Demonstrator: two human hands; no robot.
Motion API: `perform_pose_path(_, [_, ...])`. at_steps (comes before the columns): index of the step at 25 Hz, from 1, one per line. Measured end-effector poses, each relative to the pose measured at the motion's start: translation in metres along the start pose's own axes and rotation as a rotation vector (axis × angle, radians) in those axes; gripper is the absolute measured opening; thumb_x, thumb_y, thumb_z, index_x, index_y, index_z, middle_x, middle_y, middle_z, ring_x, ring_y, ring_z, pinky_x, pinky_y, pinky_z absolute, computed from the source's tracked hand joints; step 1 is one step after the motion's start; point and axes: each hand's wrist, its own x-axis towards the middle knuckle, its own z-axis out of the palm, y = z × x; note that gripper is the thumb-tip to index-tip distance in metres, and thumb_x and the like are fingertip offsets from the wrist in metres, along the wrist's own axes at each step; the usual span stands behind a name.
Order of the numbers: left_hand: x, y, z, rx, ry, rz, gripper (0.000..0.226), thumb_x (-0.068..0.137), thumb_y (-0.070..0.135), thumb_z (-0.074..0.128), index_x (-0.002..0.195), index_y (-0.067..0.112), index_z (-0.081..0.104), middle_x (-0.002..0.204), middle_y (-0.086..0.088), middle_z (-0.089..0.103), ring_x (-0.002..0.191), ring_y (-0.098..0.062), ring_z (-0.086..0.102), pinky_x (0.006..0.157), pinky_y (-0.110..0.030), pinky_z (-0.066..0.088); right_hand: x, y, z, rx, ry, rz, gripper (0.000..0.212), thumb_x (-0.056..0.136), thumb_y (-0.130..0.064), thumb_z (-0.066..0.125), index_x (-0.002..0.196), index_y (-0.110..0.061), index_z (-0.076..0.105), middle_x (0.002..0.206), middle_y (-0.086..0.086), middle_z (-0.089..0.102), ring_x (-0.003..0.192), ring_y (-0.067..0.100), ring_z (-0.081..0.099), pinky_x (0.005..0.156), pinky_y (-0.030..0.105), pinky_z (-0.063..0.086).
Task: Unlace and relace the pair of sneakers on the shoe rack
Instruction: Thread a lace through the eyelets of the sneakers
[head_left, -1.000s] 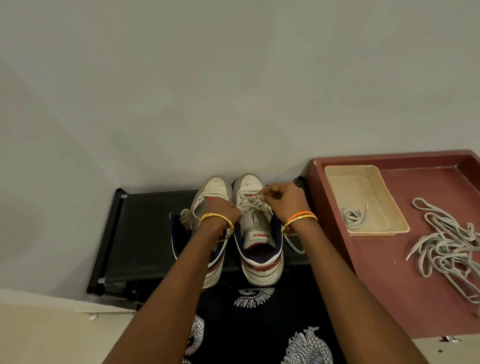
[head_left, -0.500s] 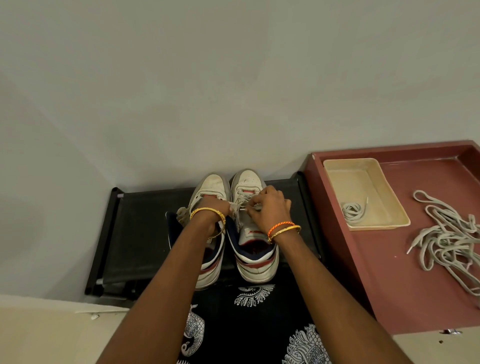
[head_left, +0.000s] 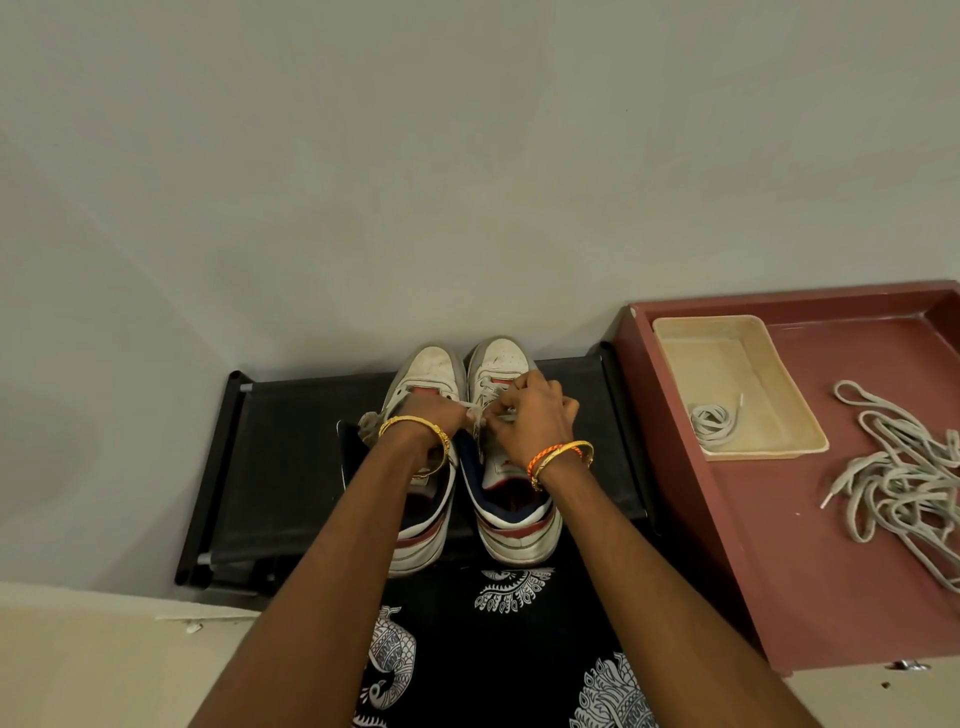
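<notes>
Standing side by side on the black shoe rack (head_left: 291, 457) at centre frame, the two white sneakers point their toes toward the grey wall. The left sneaker (head_left: 426, 374) and the right sneaker (head_left: 501, 358) are nearly touching; heels overhang the near edge of the rack.

Both hands meet over the lace area of the right sneaker. The right hand (head_left: 535, 415) has its fingers curled and pinching the grey lace (head_left: 485, 397) at the upper eyelets. The left hand (head_left: 441, 415) reaches across from above the left sneaker; its fingers are bunched at the same lace, and they appear to pinch a strand, though the fingertips are partly hidden by the right hand. Gold bangle (head_left: 415, 426) on the left wrist; orange and gold bangles (head_left: 558, 457) on the right wrist.

The left sneaker's tongue is loose and its throat looks open; whether any lace is left in it cannot be told.

Right of the rack, a dark red tray-like counter (head_left: 779, 571) fills the right side of the frame. On it, at upper right, a cream plastic tray (head_left: 670, 332) holds one coiled lace (head_left: 711, 421). Further right, a loose heap of grey laces (head_left: 893, 483) lies on the red surface, apart from the cream tray.

Lower centre: dark cloth with white printed motifs (head_left: 498, 649).
</notes>
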Motion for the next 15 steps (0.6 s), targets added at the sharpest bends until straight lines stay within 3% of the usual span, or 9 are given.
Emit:
perform_pose_path(3, [0.0, -0.001, -0.003, 0.053, -0.004, 0.078, 0.065, 0.089, 0.028, 0.058, 0.145, 0.012, 0.03, 0.152, -0.009, 0.029, 0.138, -0.027, 0.028, 0.113, -0.035, 0.023, 0.002, -0.002, 0.002, 0.038, -0.026, 0.023, 0.012, 0.086, -0.022, 0.065, 0.096, -0.022, 0.073, 0.118, 0.003, 0.05, 0.115, 0.023, 0.039, 0.094, 0.038, 0.028])
perform_pose_path(7, [-0.003, 0.0, -0.012, 0.101, -0.039, 0.092, 0.04, 0.092, 0.026, 0.056, 0.127, 0.006, 0.058, 0.139, -0.01, 0.048, 0.128, -0.026, 0.041, 0.104, -0.03, 0.032, -0.001, -0.002, 0.002, 0.048, -0.023, 0.034, 0.017, 0.085, -0.022, 0.066, 0.102, -0.025, 0.069, 0.122, 0.003, 0.051, 0.118, 0.024, 0.038, 0.096, 0.039, 0.028])
perform_pose_path(11, [-0.006, 0.008, -0.018, 0.235, -0.035, 0.12, 0.033, 0.093, 0.022, 0.055, 0.118, 0.002, 0.064, 0.125, -0.014, 0.06, 0.116, -0.029, 0.053, 0.1, -0.034, 0.041, -0.021, 0.004, 0.0, 0.026, 0.094, 0.131, 0.041, 0.083, -0.026, 0.067, 0.123, -0.025, 0.054, 0.131, 0.005, 0.04, 0.123, 0.025, 0.032, 0.102, 0.041, 0.026])
perform_pose_path(15, [-0.009, 0.014, -0.015, 0.168, -0.062, 0.216, 0.024, 0.089, 0.006, 0.059, 0.111, 0.001, 0.068, 0.116, -0.013, 0.066, 0.109, -0.027, 0.059, 0.096, -0.032, 0.045, -0.051, 0.003, 0.006, 0.079, 0.295, 0.321, 0.05, 0.084, -0.025, 0.066, 0.129, -0.018, 0.045, 0.133, 0.011, 0.036, 0.123, 0.029, 0.034, 0.099, 0.043, 0.032])
